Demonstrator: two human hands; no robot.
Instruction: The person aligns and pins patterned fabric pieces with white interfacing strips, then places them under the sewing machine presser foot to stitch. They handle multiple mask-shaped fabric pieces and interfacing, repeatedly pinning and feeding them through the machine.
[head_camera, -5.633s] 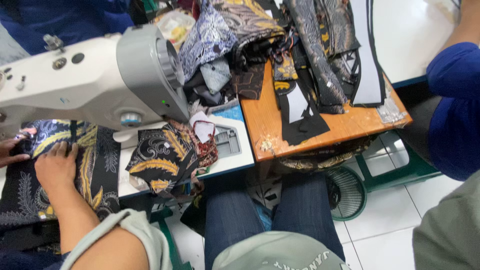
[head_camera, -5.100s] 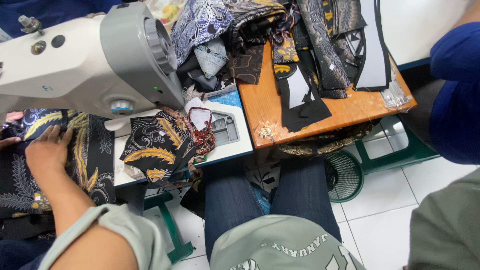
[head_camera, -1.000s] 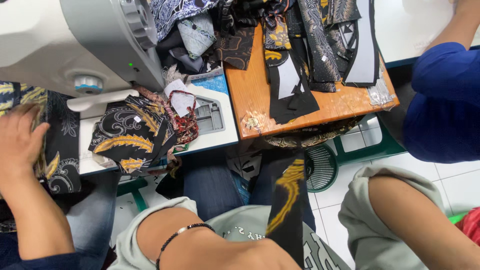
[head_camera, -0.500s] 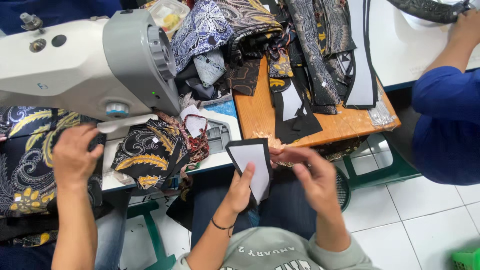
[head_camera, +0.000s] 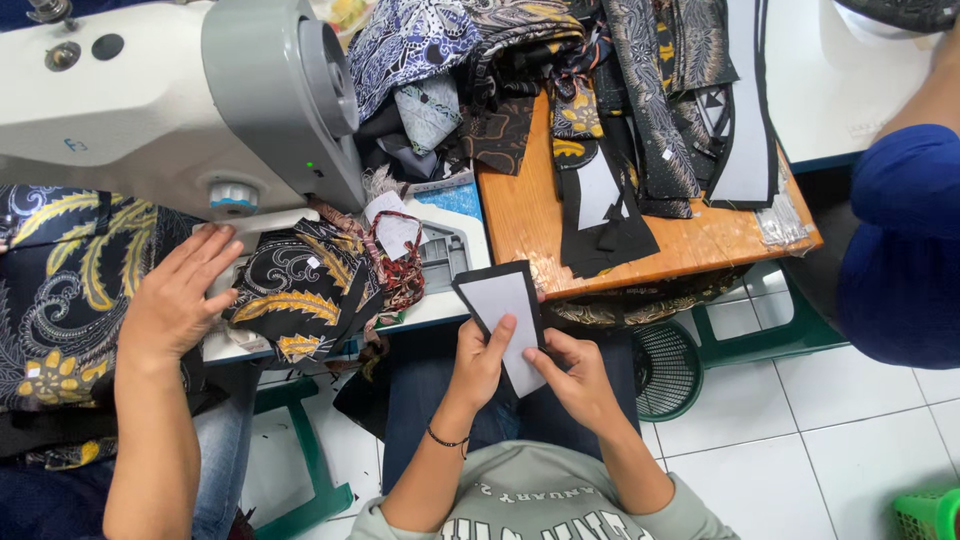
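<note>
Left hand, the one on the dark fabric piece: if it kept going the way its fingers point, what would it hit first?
Probably the white table edge just beyond the fabric piece that the left hand holds; depth is unclear.

Left of the wooden worktop (head_camera: 520, 215), a sewing machine (head_camera: 170, 100) and heaped fabric (head_camera: 300, 300) block passage; its near edge lies bare.

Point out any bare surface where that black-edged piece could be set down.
Bare wood on the wooden table between the sewing machine bed and the black strips; more by the right corner. The back is crowded with the fabric pile.
</note>
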